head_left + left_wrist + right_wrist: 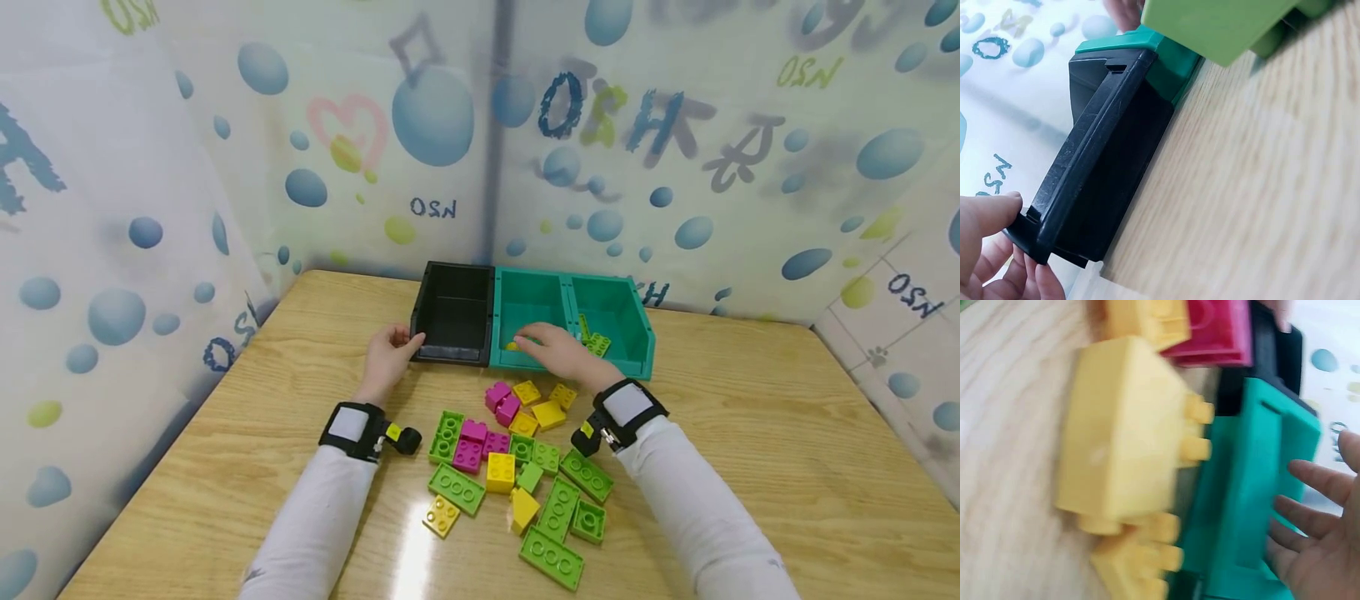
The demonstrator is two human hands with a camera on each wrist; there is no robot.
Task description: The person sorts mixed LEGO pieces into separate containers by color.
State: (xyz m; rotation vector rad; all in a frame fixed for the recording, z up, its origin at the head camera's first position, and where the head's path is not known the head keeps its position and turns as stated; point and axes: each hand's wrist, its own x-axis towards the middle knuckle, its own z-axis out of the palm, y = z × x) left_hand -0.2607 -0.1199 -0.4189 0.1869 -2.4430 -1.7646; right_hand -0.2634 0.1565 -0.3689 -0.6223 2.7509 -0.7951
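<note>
My left hand (390, 358) pinches the front left corner of the black bin (453, 353), thumb on the rim and fingers curled beneath it in the left wrist view. Over the middle teal bin (528, 287) is my right hand (557, 350). Its fingers (1319, 515) are spread loosely with nothing between them in the right wrist view. A small yellow block (512, 346) shows inside that bin, just below the fingertips. In the right teal bin (643, 333) lie several green blocks (597, 343), partly hidden behind my right hand.
Loose toy building blocks lie in front of the bins: several magenta ones (468, 454), yellow ones (501, 472) and green ones (552, 557). The wooden table (750, 417) meets a printed curtain (450, 208) at the back. A camera (407, 441) sticks out from my left wrist.
</note>
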